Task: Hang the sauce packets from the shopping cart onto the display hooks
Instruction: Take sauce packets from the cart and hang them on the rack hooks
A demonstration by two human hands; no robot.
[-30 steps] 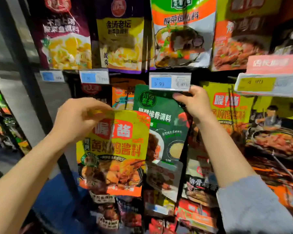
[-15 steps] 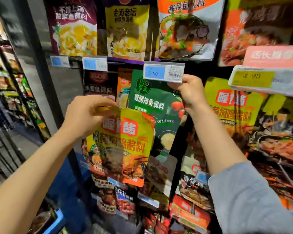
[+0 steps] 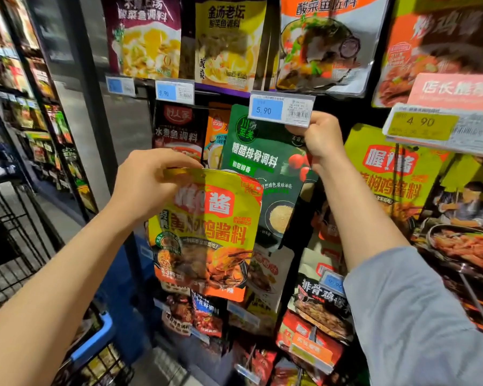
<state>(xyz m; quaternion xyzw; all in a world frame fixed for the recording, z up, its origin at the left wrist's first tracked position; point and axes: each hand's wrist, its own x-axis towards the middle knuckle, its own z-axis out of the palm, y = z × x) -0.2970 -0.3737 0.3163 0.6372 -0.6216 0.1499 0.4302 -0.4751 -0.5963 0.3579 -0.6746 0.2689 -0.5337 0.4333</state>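
Left hand (image 3: 151, 185) at about 9 o'clock of centre, fingers and thumb pinching the top edge of a yellow packet (image 3: 206, 232). Packet hangs upright from that grip at dead centre, held in front of the rack, overlapping the lower left of the green packet (image 3: 262, 162) behind it; no hook contact visible.

Right hand (image 3: 322, 140) at 1 o'clock, fingers curled around the lower right corner of the 5.90 price tag (image 3: 282, 108), just above the green packet's top right corner. Whether it also touches the green packet, cannot tell. Grey sleeve (image 3: 418, 316) at 4 o'clock.

Matching yellow packets (image 3: 390, 174) hang at 3 o'clock, under the yellow 4.90 tag (image 3: 426, 125). Purple packet (image 3: 145, 34), another yellow one and an orange-white one hang in the top row, 11 to 1 o'clock. Cart (image 3: 95, 341) with blue rim at 7 o'clock, its contents blurred.
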